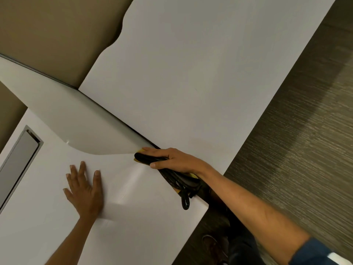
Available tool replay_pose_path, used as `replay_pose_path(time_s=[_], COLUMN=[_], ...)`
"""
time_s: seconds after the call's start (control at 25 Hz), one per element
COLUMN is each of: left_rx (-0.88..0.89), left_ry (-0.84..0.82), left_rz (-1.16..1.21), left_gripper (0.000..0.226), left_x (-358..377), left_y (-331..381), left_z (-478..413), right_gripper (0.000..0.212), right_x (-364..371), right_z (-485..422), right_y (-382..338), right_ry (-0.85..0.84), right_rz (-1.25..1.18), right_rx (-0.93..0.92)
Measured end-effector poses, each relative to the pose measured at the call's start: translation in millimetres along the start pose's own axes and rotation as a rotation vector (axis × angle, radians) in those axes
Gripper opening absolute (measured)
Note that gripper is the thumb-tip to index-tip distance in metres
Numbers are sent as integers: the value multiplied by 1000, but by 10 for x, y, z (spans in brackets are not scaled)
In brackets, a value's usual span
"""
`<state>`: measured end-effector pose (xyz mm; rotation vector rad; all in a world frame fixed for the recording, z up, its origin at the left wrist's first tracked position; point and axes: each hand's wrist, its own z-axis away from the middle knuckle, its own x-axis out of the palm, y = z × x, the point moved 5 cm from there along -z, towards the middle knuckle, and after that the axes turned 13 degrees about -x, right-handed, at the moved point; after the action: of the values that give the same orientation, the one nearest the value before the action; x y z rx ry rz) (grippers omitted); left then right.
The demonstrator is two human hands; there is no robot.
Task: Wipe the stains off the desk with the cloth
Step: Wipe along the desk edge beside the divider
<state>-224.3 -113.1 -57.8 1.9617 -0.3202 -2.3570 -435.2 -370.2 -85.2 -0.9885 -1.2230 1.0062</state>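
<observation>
Both hands are working on the smooth white desk (172, 73).

Left hand (84, 188) is lying flat with fingers spread, holding nothing. At its 2 o'clock, the right hand (172, 159) is pressing a yellow cloth (140, 150) against the white curved divider panel (76, 121), fingers also clamped over a bundled black cord (172, 178).
</observation>
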Motion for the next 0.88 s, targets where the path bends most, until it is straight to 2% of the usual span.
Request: replay_pose_path(time_s=[0.24,0.88], left_rx=[5,7], left_ry=[1,-8], left_rz=[6,-3], left_gripper=[72,72], left_x=[-16,-11], left_y=[25,8], left_z=[28,32], right_gripper=[53,53], right_x=[95,198], right_z=[175,1229], right_y=[-73,11], right_ry=[73,122], right_rz=[66,153], right_rx=[-33,12])
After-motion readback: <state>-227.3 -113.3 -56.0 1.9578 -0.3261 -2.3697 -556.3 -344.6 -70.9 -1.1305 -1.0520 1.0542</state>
